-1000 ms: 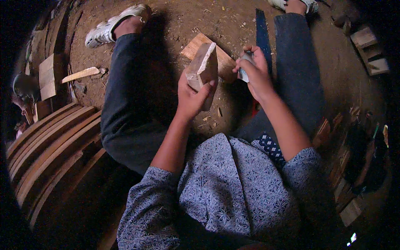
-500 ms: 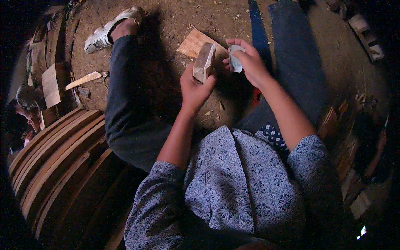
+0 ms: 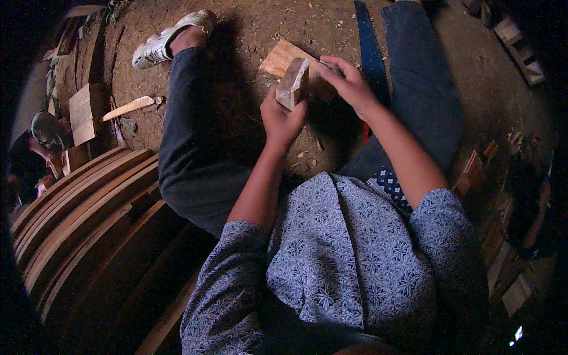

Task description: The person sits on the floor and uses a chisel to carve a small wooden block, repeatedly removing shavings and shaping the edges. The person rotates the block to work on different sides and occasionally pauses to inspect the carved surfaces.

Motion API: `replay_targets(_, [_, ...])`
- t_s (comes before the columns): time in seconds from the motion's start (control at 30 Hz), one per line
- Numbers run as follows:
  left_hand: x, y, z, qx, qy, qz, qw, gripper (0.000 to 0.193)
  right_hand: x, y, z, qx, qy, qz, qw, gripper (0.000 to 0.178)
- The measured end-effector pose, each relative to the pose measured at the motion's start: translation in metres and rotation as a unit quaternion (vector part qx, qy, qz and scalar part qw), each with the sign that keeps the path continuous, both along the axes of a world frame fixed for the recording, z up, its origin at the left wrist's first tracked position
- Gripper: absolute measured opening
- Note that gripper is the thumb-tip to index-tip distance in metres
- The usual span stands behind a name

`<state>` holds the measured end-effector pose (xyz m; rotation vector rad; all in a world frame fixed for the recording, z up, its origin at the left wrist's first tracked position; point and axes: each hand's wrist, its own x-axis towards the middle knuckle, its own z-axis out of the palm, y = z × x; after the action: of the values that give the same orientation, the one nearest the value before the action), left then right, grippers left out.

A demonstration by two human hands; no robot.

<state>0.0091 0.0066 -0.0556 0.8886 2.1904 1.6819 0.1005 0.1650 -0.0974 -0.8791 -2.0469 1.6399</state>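
My left hand (image 3: 283, 121) is wrapped round a brownish block (image 3: 290, 83), held upright with a pale, rough edge on its right side; whether it is wood or stone I cannot tell. Just to the right, my right hand (image 3: 355, 92) pinches a small flat grey piece (image 3: 333, 69), now turned so that mostly its dark side or edge shows. The two held things are close together, with a narrow gap between them. Behind them on the ground lies a reddish-brown wooden board (image 3: 283, 54), partly hidden by the block.
Curved wooden planks (image 3: 89, 195) are stacked at the left. A pale wooden strip (image 3: 127, 109) and a square board (image 3: 82, 113) lie beyond them. A blue strip (image 3: 368, 50) runs beside my right leg. Wood scraps (image 3: 470, 171) lie at the right. Another person (image 3: 38, 160) is at the far left.
My right hand has tilted the grey piece, so its pale face no longer shows, and brought it nearer the block. The whole view has shifted slightly.
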Motion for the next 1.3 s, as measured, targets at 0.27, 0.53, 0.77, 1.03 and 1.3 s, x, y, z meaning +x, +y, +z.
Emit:
replay_targets(0.27, [-0.007,-0.004,-0.007,-0.002,-0.019,-0.002,1.000,0.033,-0.007,-0.005,0.019,-0.078,0.033,0.008,0.996,0.036])
replay_targets(0.53, [-0.007,-0.003,-0.006,0.035,-0.071,-0.010,0.997,0.034,-0.014,0.004,0.004,0.056,0.077,0.030,0.995,0.031])
replay_targets(0.77, [-0.008,-0.001,-0.004,0.040,-0.085,-0.011,0.995,0.035,-0.021,-0.011,0.009,0.103,0.095,0.085,0.987,0.035])
replay_targets(1.03, [-0.009,-0.002,0.000,0.023,-0.069,0.016,0.997,0.037,-0.025,-0.013,0.004,0.123,0.133,0.057,0.982,0.034])
replay_targets(1.3, [-0.025,-0.010,-0.012,-0.006,-0.024,0.026,0.999,0.041,-0.037,-0.004,0.015,0.155,0.074,0.147,0.974,0.035])
